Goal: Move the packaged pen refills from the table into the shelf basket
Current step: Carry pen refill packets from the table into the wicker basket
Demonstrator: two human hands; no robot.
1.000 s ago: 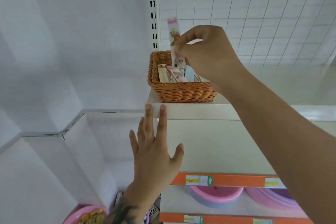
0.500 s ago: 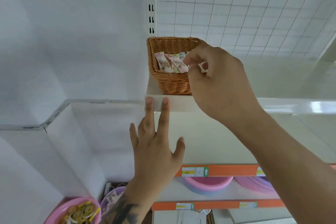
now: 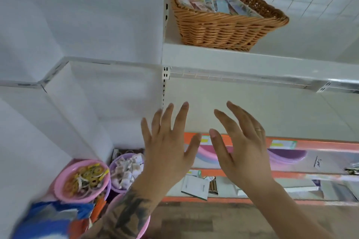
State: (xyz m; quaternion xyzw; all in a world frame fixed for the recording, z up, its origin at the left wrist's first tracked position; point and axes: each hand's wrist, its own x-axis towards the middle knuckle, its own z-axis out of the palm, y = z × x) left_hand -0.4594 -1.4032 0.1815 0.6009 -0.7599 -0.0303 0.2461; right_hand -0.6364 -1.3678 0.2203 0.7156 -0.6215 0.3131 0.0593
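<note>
A brown wicker basket (image 3: 223,31) stands on the top white shelf (image 3: 252,62), high in the view. Several packaged pen refills (image 3: 215,5) in pink and blue wrappers lie inside it. Both hands hang well below the shelf, fingers spread and holding nothing. My left hand (image 3: 168,144) has a tattooed forearm. To its right, my right hand (image 3: 240,145) wears a ring. Neither hand touches the basket or the shelf.
A pink bowl of yellow rings (image 3: 81,180) and a purple bowl of small white packets (image 3: 126,170) sit at the lower left. Lower shelves with orange price strips (image 3: 310,144) hold pink basins and paper packs. A slotted upright post (image 3: 166,83) stands left of the shelf.
My right hand let go of the refill in the basket and dropped down. My left hand came off the shelf edge and lowered too. The view tilted downward.
</note>
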